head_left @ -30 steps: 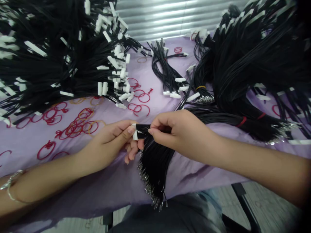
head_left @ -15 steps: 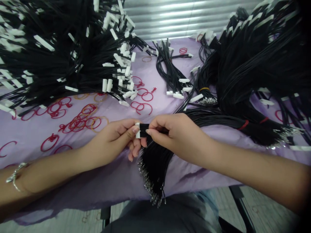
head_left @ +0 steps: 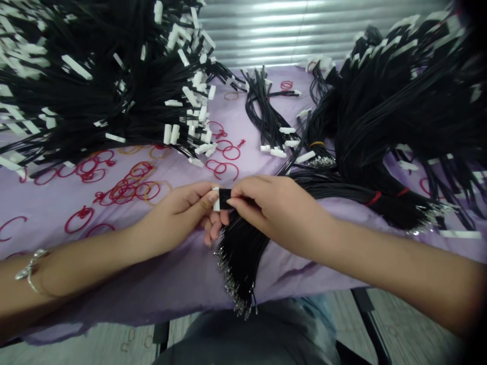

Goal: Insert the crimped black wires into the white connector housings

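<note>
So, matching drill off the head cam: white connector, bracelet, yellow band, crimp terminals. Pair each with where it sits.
Items
1. white plastic connector
2. metal bracelet
3. yellow band
4. metal crimp terminals

Places
A. around the left arm
B. at the ends of the hanging wire bundle
C. pinched in the left hand
D. around a separate black wire bundle

Pairs: 1-C, 2-A, 3-D, 4-B
</note>
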Motion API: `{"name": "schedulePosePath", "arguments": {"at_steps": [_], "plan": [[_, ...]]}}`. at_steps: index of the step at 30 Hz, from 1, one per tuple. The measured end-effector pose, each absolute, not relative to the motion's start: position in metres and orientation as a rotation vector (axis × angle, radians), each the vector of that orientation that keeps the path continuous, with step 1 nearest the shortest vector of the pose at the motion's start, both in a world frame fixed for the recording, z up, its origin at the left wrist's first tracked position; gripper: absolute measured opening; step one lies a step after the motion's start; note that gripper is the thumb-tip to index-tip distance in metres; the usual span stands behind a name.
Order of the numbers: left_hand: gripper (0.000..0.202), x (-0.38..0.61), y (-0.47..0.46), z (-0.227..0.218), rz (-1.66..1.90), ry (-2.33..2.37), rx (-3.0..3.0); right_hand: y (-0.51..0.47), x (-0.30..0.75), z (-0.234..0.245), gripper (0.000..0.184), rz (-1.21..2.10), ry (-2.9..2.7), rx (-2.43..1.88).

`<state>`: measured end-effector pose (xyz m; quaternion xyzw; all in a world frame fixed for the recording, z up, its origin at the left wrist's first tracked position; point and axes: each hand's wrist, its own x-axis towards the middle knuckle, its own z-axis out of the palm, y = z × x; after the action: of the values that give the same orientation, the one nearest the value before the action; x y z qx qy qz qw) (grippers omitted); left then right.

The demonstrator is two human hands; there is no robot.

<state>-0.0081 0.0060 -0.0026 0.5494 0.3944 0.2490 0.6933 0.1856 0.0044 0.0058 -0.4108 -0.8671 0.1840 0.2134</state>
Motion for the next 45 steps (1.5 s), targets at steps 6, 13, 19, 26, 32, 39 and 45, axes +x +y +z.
{"name": "schedulePosePath", "arguments": {"at_steps": [6, 13, 19, 26, 32, 39, 45], "plan": [[0.026, -0.01, 0.011, -0.008, 0.711, 0.904, 1.039, 0.001, 0.199, 0.007, 0.017, 0.081, -2.643, -0.756], [0.026, -0.01, 0.012, -0.007, 0.704, 0.894, 1.02, 0.0, 0.193, 0.003, 0.015, 0.499, -2.616, -0.781], [0.029, -0.011, 0.009, -0.008, 0.667, 0.911, 1.169, 0.001, 0.19, 0.013, 0.011, 0.7, -2.22, -0.973], [0.032, -0.012, 0.009, -0.011, 0.654, 0.854, 1.217, 0.006, 0.188, 0.008, 0.013, 0.731, -2.091, -1.104], [0.033, -0.013, 0.009, -0.013, 0.63, 0.835, 1.204, 0.009, 0.189, 0.005, 0.013, 0.723, -2.095, -1.132], [0.031, -0.015, 0.009, -0.013, 0.623, 0.853, 1.201, 0.008, 0.189, 0.004, 0.011, 0.716, -2.112, -1.094], [0.034, -0.013, 0.008, -0.01, 0.595, 0.854, 1.235, 0.008, 0.19, 0.009, 0.012, 0.768, -2.056, -1.11]]}}
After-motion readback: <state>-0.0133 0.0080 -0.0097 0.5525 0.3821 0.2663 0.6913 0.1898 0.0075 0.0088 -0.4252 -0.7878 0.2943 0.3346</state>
